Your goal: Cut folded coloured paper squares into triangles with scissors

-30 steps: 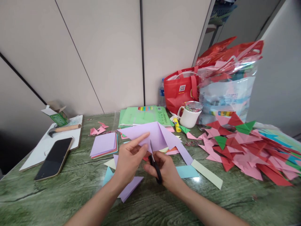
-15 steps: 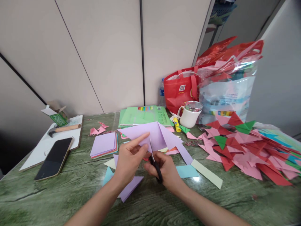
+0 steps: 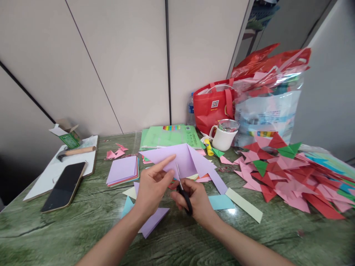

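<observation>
My left hand [image 3: 154,183] pinches the near side of a lilac sheet of paper [image 3: 181,157], its index finger stretched along the surface. The sheet is held above the table, with a crease and a flap running down its right side. My right hand [image 3: 194,195] grips black-handled scissors [image 3: 185,197], whose blades point away from me at the sheet's near part. Whether the blades are fully closed is hard to see. Below my hands lie a folded lilac piece [image 3: 154,221], a light blue strip [image 3: 221,202] and a pale green strip [image 3: 244,205].
Left: a stack of square papers [image 3: 122,170], a phone [image 3: 65,186] and a hammer [image 3: 79,150] on a white board [image 3: 36,188]. Behind: green packs [image 3: 169,137], a glue stick [image 3: 208,147], a white mug [image 3: 224,136], a red bag [image 3: 206,111]. Right: a heap of folded papers [image 3: 285,173].
Hardly anything differs. The scissors and my right hand have shifted very slightly toward me and to the right; the lilac sheet stays in my left hand.
</observation>
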A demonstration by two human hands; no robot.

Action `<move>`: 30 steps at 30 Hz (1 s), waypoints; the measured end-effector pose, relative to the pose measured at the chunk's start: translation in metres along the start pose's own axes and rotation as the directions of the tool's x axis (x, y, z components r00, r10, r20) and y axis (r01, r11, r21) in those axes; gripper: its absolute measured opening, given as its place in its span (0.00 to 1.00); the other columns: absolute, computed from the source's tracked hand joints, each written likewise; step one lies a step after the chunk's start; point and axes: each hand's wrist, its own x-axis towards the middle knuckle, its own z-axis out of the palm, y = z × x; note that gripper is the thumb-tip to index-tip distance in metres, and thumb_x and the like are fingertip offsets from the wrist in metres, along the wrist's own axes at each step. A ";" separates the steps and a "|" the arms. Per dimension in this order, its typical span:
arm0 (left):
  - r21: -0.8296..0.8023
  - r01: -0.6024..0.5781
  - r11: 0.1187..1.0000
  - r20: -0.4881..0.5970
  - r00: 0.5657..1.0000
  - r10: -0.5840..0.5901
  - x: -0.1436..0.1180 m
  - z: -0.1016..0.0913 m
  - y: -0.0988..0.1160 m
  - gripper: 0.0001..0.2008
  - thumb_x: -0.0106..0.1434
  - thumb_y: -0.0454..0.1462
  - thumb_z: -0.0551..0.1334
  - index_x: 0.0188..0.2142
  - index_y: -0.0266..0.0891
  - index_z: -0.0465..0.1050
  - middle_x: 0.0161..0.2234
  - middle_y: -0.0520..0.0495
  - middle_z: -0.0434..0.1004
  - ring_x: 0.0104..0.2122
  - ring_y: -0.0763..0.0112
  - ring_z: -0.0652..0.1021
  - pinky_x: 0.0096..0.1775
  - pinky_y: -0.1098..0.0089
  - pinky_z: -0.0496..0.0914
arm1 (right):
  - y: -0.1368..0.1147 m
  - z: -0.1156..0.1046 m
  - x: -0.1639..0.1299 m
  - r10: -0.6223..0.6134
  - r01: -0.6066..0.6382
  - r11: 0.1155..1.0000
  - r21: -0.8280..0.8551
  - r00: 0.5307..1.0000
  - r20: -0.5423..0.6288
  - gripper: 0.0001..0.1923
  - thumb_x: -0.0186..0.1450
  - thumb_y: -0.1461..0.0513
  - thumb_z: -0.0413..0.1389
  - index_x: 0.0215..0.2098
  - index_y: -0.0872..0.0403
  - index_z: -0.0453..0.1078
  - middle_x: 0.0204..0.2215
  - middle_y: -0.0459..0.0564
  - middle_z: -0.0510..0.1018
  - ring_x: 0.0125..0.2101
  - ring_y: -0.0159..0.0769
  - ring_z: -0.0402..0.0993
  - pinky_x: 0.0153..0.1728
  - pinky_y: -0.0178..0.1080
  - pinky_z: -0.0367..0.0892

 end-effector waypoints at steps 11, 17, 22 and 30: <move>0.029 -0.124 0.992 -0.050 0.991 0.125 0.007 -0.013 0.004 0.17 0.52 0.36 0.65 0.44 0.41 0.76 0.19 0.54 0.70 0.18 0.79 0.62 0.21 0.75 0.61 | 0.000 -0.001 -0.001 -0.034 0.035 0.999 -0.029 0.999 0.034 0.18 0.46 0.53 0.65 0.28 0.55 0.67 0.15 0.39 0.67 0.16 0.27 0.61 0.19 0.31 0.59; -0.030 -0.071 0.997 -0.049 0.996 0.070 0.002 -0.004 0.007 0.17 0.50 0.36 0.66 0.42 0.40 0.77 0.20 0.54 0.72 0.18 0.79 0.65 0.21 0.76 0.62 | -0.002 -0.004 0.001 -0.091 0.093 0.995 -0.039 0.995 0.052 0.20 0.44 0.53 0.67 0.25 0.54 0.62 0.21 0.43 0.71 0.22 0.31 0.66 0.24 0.33 0.63; -0.145 -0.038 0.989 -0.025 0.999 0.035 0.003 -0.003 0.010 0.16 0.49 0.34 0.66 0.41 0.41 0.77 0.23 0.53 0.75 0.21 0.80 0.68 0.24 0.77 0.65 | -0.006 -0.006 0.001 -0.082 0.082 0.997 0.003 0.994 0.070 0.21 0.43 0.55 0.68 0.29 0.55 0.66 0.24 0.46 0.74 0.25 0.35 0.69 0.29 0.35 0.66; -0.117 -0.053 0.992 -0.059 0.997 0.046 0.007 -0.014 0.012 0.16 0.50 0.34 0.66 0.41 0.40 0.77 0.27 0.51 0.79 0.23 0.78 0.71 0.28 0.75 0.68 | -0.008 -0.006 0.003 -0.121 0.101 0.989 0.106 0.971 0.204 0.23 0.45 0.56 0.68 0.36 0.54 0.68 0.36 0.52 0.77 0.39 0.41 0.73 0.44 0.41 0.66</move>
